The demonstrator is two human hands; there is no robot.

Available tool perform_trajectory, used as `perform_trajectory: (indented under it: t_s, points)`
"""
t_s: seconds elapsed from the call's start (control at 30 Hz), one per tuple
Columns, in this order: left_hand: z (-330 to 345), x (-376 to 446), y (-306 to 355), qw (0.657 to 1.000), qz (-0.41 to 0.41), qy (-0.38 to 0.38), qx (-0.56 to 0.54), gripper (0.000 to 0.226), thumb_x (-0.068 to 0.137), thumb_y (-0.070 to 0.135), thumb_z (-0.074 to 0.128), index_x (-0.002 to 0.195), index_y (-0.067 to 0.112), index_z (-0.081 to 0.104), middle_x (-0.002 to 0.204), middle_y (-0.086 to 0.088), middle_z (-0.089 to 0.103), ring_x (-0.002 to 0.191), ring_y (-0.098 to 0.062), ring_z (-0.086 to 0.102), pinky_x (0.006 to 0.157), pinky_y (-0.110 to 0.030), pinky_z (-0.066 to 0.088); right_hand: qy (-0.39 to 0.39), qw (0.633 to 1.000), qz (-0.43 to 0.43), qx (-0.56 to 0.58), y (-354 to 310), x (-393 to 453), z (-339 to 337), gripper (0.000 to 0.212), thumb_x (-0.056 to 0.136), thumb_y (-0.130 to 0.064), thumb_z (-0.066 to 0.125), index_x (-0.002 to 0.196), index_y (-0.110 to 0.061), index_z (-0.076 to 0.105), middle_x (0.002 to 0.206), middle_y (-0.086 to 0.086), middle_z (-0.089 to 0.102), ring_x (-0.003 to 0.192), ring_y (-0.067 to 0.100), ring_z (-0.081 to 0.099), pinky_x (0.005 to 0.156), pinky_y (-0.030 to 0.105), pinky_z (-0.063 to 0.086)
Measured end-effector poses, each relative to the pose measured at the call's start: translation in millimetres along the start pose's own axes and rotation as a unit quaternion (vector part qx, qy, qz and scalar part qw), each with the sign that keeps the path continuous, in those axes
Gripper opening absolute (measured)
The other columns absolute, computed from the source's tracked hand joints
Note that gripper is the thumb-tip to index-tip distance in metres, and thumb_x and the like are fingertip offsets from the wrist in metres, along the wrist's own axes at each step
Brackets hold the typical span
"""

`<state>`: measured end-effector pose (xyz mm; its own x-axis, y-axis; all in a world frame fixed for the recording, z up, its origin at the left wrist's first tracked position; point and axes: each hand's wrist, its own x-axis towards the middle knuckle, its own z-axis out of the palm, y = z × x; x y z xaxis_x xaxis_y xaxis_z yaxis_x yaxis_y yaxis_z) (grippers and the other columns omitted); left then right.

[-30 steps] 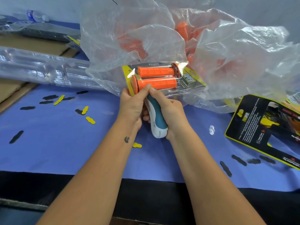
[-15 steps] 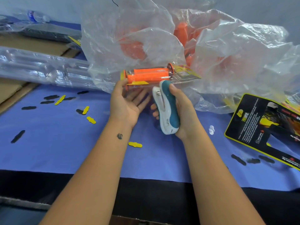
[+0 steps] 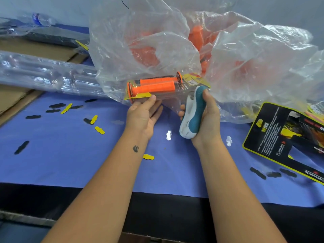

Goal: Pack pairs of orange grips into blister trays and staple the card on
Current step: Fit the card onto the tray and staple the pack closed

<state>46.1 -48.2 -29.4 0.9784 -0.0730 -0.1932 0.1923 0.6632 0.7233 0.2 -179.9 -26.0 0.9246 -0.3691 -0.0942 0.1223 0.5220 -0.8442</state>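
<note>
- Your left hand (image 3: 143, 114) pinches the clear blister pack of two orange ribbed grips (image 3: 157, 86) by its near edge, long axis left-right.
- Your right hand (image 3: 206, 118) wraps the teal-and-white plastic stapler (image 3: 192, 113), nose at the pack's right end.

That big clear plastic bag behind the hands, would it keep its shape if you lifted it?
Probably not. The bag looks thin and crumpled, so it would likely sag and feel slippery. The orange grips showing through it would probably shift and weigh it down.
</note>
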Motion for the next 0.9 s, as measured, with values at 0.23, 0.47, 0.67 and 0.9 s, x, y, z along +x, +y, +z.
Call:
perform_trajectory:
  t_s: [0.23, 0.47, 0.67, 0.9]
  points:
    - [6.4, -7.1, 1.6, 0.982, 0.15, -0.073, 0.094, 0.016, 0.096, 0.002, 0.054, 0.089, 0.014, 0.062, 0.09, -0.001, 0.066, 0.09, -0.012, 0.065, 0.085, -0.027, 0.055, 0.162, 0.984, -0.07, 0.03, -2.1, 3.4, -6.3, 0.05, 0.069, -0.055, 0.067, 0.101, -0.017, 0.069, 0.084, 0.007, 0.072, 0.077, 0.022, 0.07, 0.066, 0.029, 0.055]
    - [-5.6, 1.1, 19.5, 0.993, 0.108, 0.01, -0.053, 0.02, 0.106, 0.021, 0.037, 0.101, 0.015, 0.056, 0.081, 0.001, 0.062, 0.078, -0.015, 0.065, 0.079, -0.037, 0.059, 0.114, 0.988, -0.063, 0.085, -10.6, 1.0, -9.6, 0.033, 0.093, -0.045, 0.055, 0.096, -0.013, 0.063, 0.065, 0.005, 0.067, 0.059, 0.019, 0.064, 0.056, 0.022, 0.051]
    - [-13.3, 4.5, 29.8, 0.987, 0.087, 0.026, -0.131, 0.034, 0.106, 0.019, 0.031, 0.084, 0.012, 0.056, 0.068, 0.0, 0.061, 0.065, -0.014, 0.066, 0.063, -0.033, 0.059, -0.022, 0.978, -0.012, 0.205, -17.8, -1.9, -11.7, 0.036, 0.082, -0.052, 0.057, 0.099, -0.021, 0.063, 0.085, -0.001, 0.062, 0.08, 0.017, 0.061, 0.086, 0.031, 0.047]
    - [-30.6, 3.9, 44.7, 0.996, 0.06, 0.05, -0.049, 0.049, 0.102, 0.012, 0.034, 0.059, 0.012, 0.059, 0.048, -0.001, 0.061, 0.043, -0.013, 0.061, 0.044, -0.017, 0.047, -0.13, 0.934, 0.049, 0.33, -19.8, -9.4, -21.8, 0.029, 0.09, -0.041, 0.057, 0.095, -0.019, 0.075, 0.094, 0.005, 0.075, 0.086, 0.026, 0.073, 0.07, 0.038, 0.06]
